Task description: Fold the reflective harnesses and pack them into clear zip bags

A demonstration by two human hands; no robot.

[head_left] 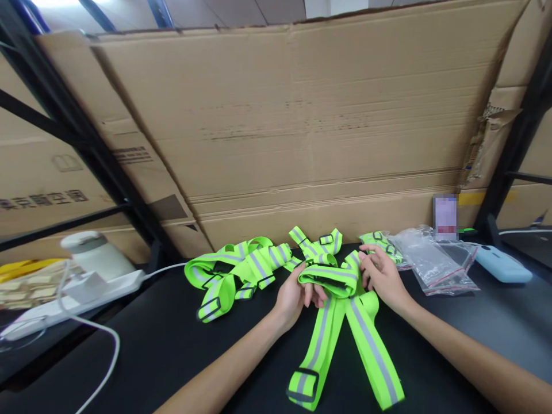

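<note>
Neon green straps with grey reflective stripes make up a reflective vest (371, 333), partly folded on the black tabletop. Its two long ends spread toward me, one with a black buckle. My left hand (296, 294) grips the folded band from the left, fingers curled beneath it. On the other side, my right hand (383, 276) closes its fingers on the vest's upper right strap; the fingertips are partly hidden. Behind and to the left lies a loose heap of similar reflective straps (259, 264) with black buckles, and another strap piece (319, 248) sits just beyond my hands.
Clear plastic bags (431, 259) lie at the right, beside a bagged green strap bundle (382, 244). Further right is a light blue case (502, 264). A power strip (73, 305), white cable (112, 356) and white bottle (98, 256) are at left. A cardboard wall (293, 126) closes the back.
</note>
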